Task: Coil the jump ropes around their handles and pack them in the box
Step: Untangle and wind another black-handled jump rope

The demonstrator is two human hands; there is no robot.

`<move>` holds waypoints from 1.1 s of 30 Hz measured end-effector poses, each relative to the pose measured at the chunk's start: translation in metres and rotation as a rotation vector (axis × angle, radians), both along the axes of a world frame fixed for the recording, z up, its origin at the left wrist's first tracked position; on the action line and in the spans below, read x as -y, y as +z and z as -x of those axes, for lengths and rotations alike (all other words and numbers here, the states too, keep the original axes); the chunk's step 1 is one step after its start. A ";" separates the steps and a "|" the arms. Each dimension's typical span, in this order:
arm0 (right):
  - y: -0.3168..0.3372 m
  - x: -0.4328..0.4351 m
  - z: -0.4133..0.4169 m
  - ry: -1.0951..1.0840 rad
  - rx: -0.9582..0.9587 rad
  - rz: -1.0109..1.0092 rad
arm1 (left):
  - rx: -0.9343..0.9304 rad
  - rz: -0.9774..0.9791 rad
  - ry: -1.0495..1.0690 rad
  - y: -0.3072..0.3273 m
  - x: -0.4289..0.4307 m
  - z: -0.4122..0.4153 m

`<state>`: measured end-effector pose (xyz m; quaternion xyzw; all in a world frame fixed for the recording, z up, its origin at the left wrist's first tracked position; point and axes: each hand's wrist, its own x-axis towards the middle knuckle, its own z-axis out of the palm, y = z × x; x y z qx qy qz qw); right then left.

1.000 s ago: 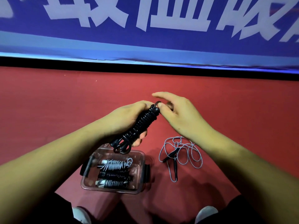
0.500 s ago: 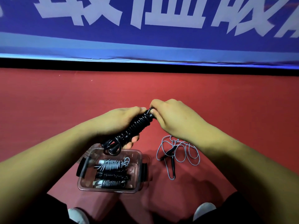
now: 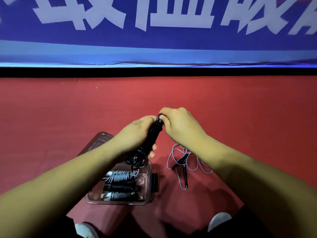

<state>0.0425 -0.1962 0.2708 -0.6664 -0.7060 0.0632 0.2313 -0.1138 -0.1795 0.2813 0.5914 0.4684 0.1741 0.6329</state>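
Observation:
My left hand (image 3: 135, 133) grips a black jump rope (image 3: 152, 134) coiled round its handles, held slanted above the box. My right hand (image 3: 180, 124) pinches the rope's loop end at the top of the bundle. Loose black loops hang from the bundle's lower end over the box. The clear plastic box (image 3: 151, 170) stands on the floor below, with three coiled ropes (image 3: 120, 184) lying side by side in it. A grey jump rope (image 3: 181, 162) with black handles lies uncoiled on the floor to the right of the box.
The box's clear lid (image 3: 97, 143) lies behind the box, partly under my left forearm. Red floor (image 3: 68, 109) stretches to a black strip and a blue banner (image 3: 154, 40) at the back. My two shoes (image 3: 217, 220) show at the bottom edge.
My right hand has curled its fingers onto the top end of the black bundle. Both hands with the bundle have drifted slightly right, and the bundle now stands steeper.

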 end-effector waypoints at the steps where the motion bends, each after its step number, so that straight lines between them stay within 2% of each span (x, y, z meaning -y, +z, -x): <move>1: -0.004 -0.003 -0.001 -0.028 -0.027 0.001 | 0.003 -0.017 0.015 -0.002 0.000 -0.003; 5: -0.007 -0.012 -0.003 -0.123 -0.270 0.015 | 0.007 -0.116 0.029 -0.006 -0.002 -0.010; 7: -0.006 -0.013 -0.007 -0.150 -0.403 0.075 | 0.023 -0.115 0.036 -0.007 -0.002 -0.012; 9: -0.001 -0.015 -0.014 -0.129 -0.453 0.161 | 0.049 -0.087 0.034 -0.005 -0.003 -0.013; 12: 0.014 -0.011 -0.022 -0.020 -0.406 0.214 | 0.107 0.054 0.020 0.002 -0.012 -0.009; 14: 0.023 -0.008 -0.025 0.064 -0.408 0.206 | 0.189 0.217 -0.005 0.007 -0.020 -0.005; 16: 0.025 -0.008 -0.025 0.112 -0.402 0.181 | 0.293 0.295 -0.049 0.011 -0.026 -0.001; 20: 0.027 -0.007 -0.019 0.219 -0.244 0.133 | 0.433 0.238 -0.101 0.016 -0.034 0.008; 22: 0.034 -0.007 -0.022 0.242 -0.134 0.120 | 0.421 0.211 -0.085 0.017 -0.038 0.012; 25: 0.045 -0.007 -0.030 0.224 -0.097 0.089 | 0.385 0.165 -0.051 0.024 -0.044 0.019; 28: 0.047 -0.005 -0.025 0.236 0.029 0.116 | 0.372 0.128 -0.053 0.027 -0.049 0.023; 30: 0.045 -0.006 -0.020 0.226 0.035 0.186 | 0.366 0.145 -0.101 0.025 -0.048 0.025; 33: 0.044 -0.008 -0.022 0.208 -0.071 0.256 | 0.420 0.204 -0.243 0.027 -0.041 0.026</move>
